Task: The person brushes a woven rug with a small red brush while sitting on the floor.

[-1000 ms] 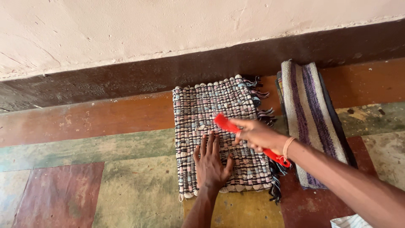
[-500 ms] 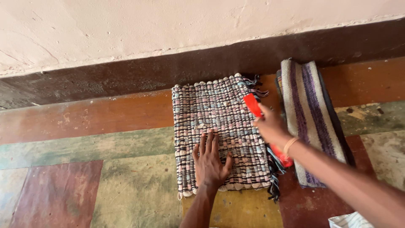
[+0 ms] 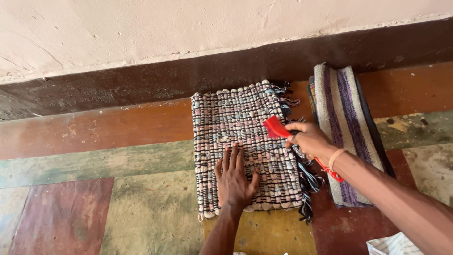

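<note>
woven mat (image 3: 245, 141) flat on painted floor (image 3: 94, 189), top edge near dark skirting (image 3: 141, 80), fringe on its right side. left hand (image 3: 233, 182) pressed palm-down on lower middle, fingers spread, gripping nothing. right hand (image 3: 309, 139) closed round red brush (image 3: 276, 128), head on mat's right part near fringe. judgement: keep palm weight firm so mat stays put; short even strokes along weave, outward over fringe. striped folded mat (image 3: 344, 127) just right.
</note>
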